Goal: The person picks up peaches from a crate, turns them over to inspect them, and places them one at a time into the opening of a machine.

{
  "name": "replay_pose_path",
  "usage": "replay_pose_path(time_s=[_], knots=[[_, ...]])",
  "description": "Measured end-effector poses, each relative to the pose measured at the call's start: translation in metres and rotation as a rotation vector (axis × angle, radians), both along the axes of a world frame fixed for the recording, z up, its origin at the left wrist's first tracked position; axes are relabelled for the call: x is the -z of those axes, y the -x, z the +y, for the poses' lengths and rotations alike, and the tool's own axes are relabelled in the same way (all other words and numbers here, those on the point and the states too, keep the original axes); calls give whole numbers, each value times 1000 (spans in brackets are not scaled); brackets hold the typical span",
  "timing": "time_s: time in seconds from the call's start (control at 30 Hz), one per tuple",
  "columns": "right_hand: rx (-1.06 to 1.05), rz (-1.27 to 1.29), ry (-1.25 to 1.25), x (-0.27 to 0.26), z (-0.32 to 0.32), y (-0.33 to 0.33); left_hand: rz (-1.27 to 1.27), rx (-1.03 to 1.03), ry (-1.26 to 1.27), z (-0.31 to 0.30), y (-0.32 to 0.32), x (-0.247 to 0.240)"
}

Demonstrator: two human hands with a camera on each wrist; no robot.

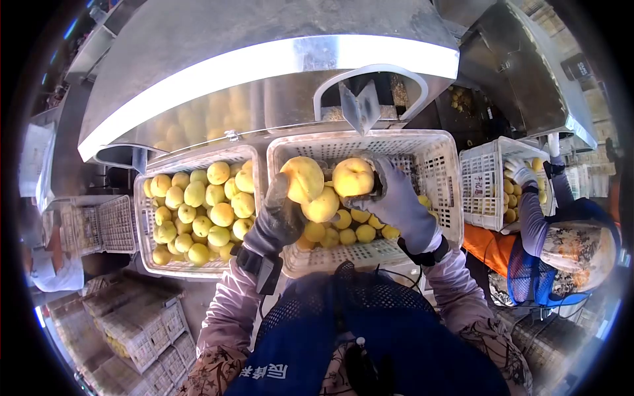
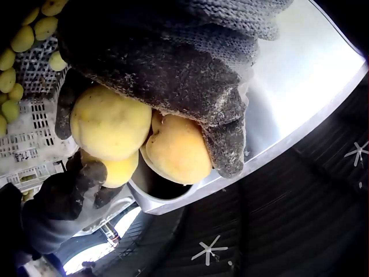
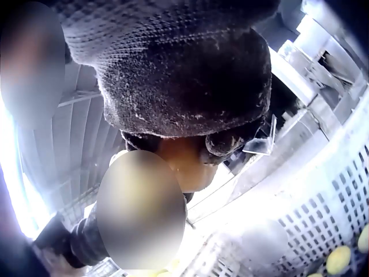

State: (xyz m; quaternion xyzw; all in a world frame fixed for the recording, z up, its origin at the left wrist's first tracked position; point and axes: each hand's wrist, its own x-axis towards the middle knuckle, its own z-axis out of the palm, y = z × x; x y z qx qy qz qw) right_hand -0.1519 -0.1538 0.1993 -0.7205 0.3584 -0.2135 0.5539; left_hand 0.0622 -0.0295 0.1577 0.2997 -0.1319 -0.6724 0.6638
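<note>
L hand (image 1: 279, 216) curled part-shut round two yellow fruits (image 1: 304, 179), R hand (image 1: 400, 203) likewise round one fruit (image 1: 353, 177) (both above pale crate (image 1: 444, 155)).

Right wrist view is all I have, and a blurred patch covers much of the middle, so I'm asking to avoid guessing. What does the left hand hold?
Observer: The left hand grips two yellow fruits together.
Operator: Thanks. Is anyone else working close by, on the right?
Observer: Yes, another person has a gloved hand reaching into a crate of yellow fruit.
</note>
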Motion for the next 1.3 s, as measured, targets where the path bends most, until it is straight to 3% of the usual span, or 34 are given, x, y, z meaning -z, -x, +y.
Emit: replay_pose_path(time_s=[0.07, 0.17, 0.2, 0.23, 0.3, 0.33, 0.4, 0.47, 0.5, 0.6, 0.67, 0.73, 0.77, 0.8, 0.83, 0.87, 0.93, 0.97, 1.03, 1.07, 1.1, 1.13, 1.2, 1.27, 1.3], knots=[[33, 44, 202, -15, 2, -5, -702, 12, 60, -4, -8, 1], [109, -8, 178, -4, -19, -13, -885, -86, 187, -14, -14, 6], [176, -86, 148, -4, -26, -17, -887, -90, 202, -13, -17, 5], [260, -71, 102, -30, -28, -31, -550, -39, 174, -12, -19, -11], [398, 59, 329, 6, -56, -47, -25, 19, 76, -3, -25, -16], [480, 132, 496, 30, -69, -55, -444, -5, 19, 9, -29, 10], [516, 134, 510, 37, -76, -66, -616, -37, -75, 31, -31, 32], [539, 148, 513, 34, -85, -75, -1001, 34, 125, 42, -34, 27], [511, 198, 477, 27, -88, -77, -510, 86, 1, 44, -31, 9], [498, 257, 442, 26, -106, -98, -301, 48, -79, 52, -23, 13], [680, 253, 510, 22, -105, -112, -310, 43, -135, 50, -18, 28], [656, 162, 537, 15, -116, -109, -331, 28, -240, 48, -14, 33], [565, 117, 437, 2, -123, -101, -329, 15, -260, 44, -11, 27], [470, 81, 320, -8, -115, -90, -363, -4, -79, 37, -5, 20], [493, 50, 312, -24, -99, -80, -399, -22, 99, 29, -2, 13], [533, 107, 133, -50, -73, -70, -441, -39, 288, 24, -2, 10], [341, 64, 70, -49, -33, -44, -1362, -225, 445, 11, -9, 26], [337, 65, 73, -47, -19, -37, -819, -84, 423, 0, 2, -11], [-104, -51, -287, -35, 1, -25, -678, 28, 320, -10, 16, -33], [-99, -50, -284, -23, 7, -24, -540, 140, 212, -13, 20, -36], [-65, 33, -10, -8, 12, -26, -794, 176, 227, -12, 15, -27], [-29, 115, 265, -1, 14, -26, -796, 178, 234, -15, 8, -8], [-21, 130, 154, -12, 12, -18, -1414, 21, 662, -25, -3, 27], [-29, -255, -486, -2, 8, -2, -1327, 77, 673, -24, -1, 6], [-28, -256, -486, 0, 5, 2, -1237, 131, 678, -22, 0, -4]])
